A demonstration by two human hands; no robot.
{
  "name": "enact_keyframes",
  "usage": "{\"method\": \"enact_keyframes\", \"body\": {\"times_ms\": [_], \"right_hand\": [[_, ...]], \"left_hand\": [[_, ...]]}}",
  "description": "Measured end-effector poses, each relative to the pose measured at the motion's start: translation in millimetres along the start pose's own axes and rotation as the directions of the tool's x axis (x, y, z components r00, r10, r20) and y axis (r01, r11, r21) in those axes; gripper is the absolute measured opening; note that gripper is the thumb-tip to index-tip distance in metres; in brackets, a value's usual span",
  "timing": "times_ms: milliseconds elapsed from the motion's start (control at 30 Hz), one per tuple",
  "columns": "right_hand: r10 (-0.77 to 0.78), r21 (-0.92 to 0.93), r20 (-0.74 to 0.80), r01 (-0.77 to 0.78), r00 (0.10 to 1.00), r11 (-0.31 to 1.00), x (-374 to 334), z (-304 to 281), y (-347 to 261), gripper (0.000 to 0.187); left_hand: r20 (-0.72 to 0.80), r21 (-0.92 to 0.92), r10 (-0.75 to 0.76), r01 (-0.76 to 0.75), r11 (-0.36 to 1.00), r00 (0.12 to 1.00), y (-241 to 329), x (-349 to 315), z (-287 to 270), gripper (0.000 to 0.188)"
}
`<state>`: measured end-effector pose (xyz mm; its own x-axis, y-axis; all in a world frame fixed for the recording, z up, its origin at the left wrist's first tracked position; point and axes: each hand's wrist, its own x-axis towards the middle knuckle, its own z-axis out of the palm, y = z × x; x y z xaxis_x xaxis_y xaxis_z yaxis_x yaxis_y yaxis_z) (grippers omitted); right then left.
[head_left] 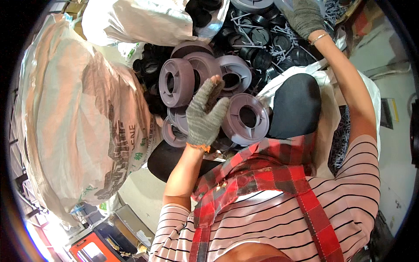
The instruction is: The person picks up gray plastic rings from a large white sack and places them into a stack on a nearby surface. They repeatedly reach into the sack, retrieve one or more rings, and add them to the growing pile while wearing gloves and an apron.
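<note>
Cluttered sacks crowd the workspace: a big woven sack (78, 113) bulges at left. Beside it, the gloved left hand (205, 115) rests half-curled, holding nothing, against a grey plastic spool (245, 118) just to its right. Farther right, the right hand (305, 17) reaches into black caps (266, 48); its grip is hidden.
</note>
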<state>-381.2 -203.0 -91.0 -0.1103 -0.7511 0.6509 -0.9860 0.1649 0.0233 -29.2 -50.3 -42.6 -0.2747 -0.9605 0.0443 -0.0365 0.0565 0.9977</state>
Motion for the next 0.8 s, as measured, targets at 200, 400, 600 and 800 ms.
{"method": "enact_keyframes", "body": {"times_ms": [200, 400, 600, 800], "right_hand": [[-0.468, 0.869, 0.088, 0.161, 0.879, 0.467, -35.4, -85.1, -62.4, 0.054], [-0.534, 0.415, 0.637, 0.337, 0.555, 0.845, -53.3, -40.8, -97.1, 0.039], [-0.508, 0.265, 0.622, 0.450, 0.596, 0.853, -63.1, -42.0, -116.9, 0.023], [-0.554, 0.921, -0.086, 0.278, 0.828, 0.273, -84.5, -148.3, -132.1, 0.018]], "left_hand": [[0.140, -0.660, -0.161, 0.213, 0.720, 0.977, 8.8, 21.1, 22.4, 0.057], [-0.004, -0.819, -0.413, 0.235, 0.524, 0.911, -3.3, -1.3, -9.0, 0.037], [-0.203, -0.647, -0.367, 0.157, 0.746, 0.908, 26.0, -32.1, -22.2, 0.031], [-0.078, -0.751, -0.403, 0.212, 0.626, 0.912, 19.2, -34.4, -6.5, 0.025]]}}
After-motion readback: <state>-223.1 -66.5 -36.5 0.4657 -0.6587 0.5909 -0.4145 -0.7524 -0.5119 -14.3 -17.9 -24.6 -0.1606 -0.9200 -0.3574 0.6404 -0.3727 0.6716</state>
